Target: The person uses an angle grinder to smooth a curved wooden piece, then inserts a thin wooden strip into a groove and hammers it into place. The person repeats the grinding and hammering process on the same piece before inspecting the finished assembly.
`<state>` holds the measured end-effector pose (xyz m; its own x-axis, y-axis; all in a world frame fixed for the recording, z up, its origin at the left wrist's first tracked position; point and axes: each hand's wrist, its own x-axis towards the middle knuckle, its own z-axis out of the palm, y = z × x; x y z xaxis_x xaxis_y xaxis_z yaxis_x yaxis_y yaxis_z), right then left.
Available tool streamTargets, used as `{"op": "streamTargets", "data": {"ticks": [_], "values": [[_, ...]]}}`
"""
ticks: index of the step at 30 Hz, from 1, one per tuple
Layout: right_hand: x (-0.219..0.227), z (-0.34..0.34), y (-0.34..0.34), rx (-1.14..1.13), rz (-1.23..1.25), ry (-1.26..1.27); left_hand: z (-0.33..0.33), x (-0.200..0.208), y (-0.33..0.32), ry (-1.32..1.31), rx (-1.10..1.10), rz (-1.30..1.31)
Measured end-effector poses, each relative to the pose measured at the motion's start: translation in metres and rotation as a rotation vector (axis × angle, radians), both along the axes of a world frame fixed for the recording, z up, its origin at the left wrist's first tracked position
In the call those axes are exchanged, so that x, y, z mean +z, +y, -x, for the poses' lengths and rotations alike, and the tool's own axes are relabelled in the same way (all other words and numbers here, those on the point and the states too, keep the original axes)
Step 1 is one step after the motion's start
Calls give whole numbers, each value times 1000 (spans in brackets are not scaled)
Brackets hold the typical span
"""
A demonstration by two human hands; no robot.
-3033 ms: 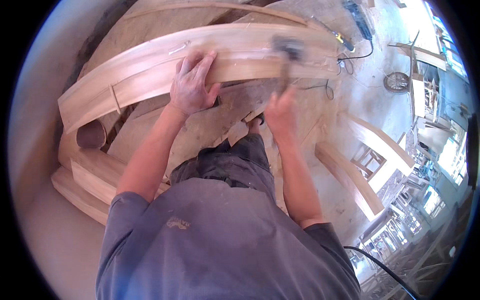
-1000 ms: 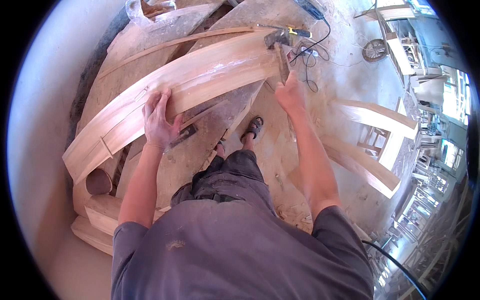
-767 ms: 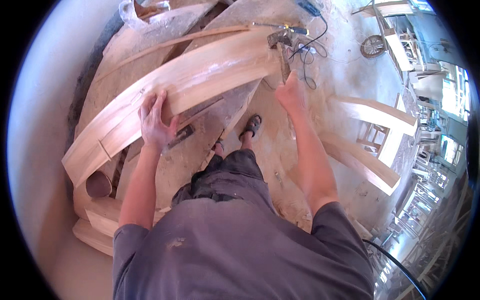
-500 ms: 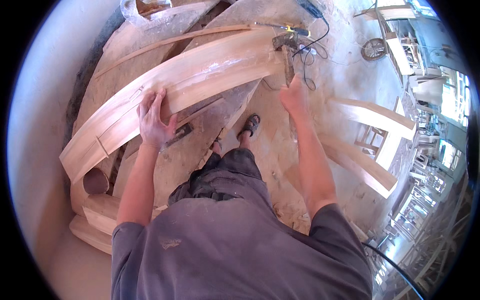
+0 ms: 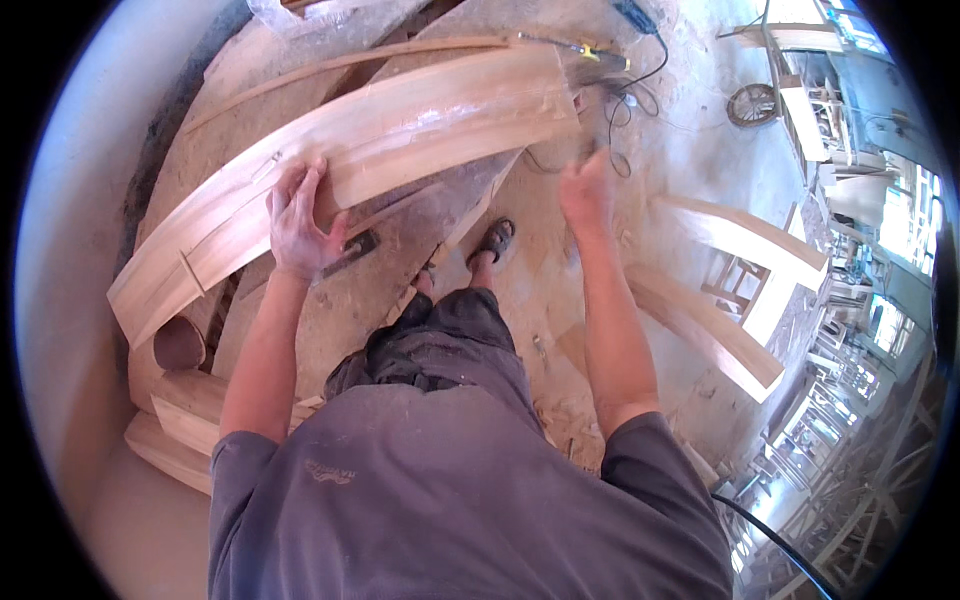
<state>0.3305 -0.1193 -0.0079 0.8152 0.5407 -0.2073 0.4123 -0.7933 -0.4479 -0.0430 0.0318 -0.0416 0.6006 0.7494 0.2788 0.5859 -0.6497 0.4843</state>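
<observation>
"Well, state the position of the curved board."

"It lies slantwise across the counter, pale face up, its left end near a round brown log end. A thin stick lies across the face toward that end."

"Condition of the left grip?"

"Released: fingers spread on the board near its lower edge, thumb held apart from them. A dark object sits on the counter near the thumb."

"And the right grip?"

"Clenched round the handle of a hammer, near the board's right end. The hammer is blurred; whether its head touches the board, I cannot tell."

"Adjacent items?"

"A slim tool with a yellow-and-black handle by that same end, a narrow wooden strip along the far edge, and two thick curved timbers to the right."
</observation>
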Motion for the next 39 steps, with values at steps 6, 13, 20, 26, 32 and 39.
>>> {"op": "streamTargets", "data": {"ticks": [6,13,20,26,32,39], "values": [[17,15,7,49,-75,-15,1,5,5,-29,-24,-42],[47,53,26,206,185,149,5,4,-2,-22,-4,26],[29,121,35,463,201,88,5,5,5,-72,0,31],[47,159,35,386,-15,136,5,9,6,-92,-22,-23],[27,159,48,525,104,64,10,10,9,-81,-8,9],[17,178,30,408,44,74,8,11,0,-56,-7,122]]}}
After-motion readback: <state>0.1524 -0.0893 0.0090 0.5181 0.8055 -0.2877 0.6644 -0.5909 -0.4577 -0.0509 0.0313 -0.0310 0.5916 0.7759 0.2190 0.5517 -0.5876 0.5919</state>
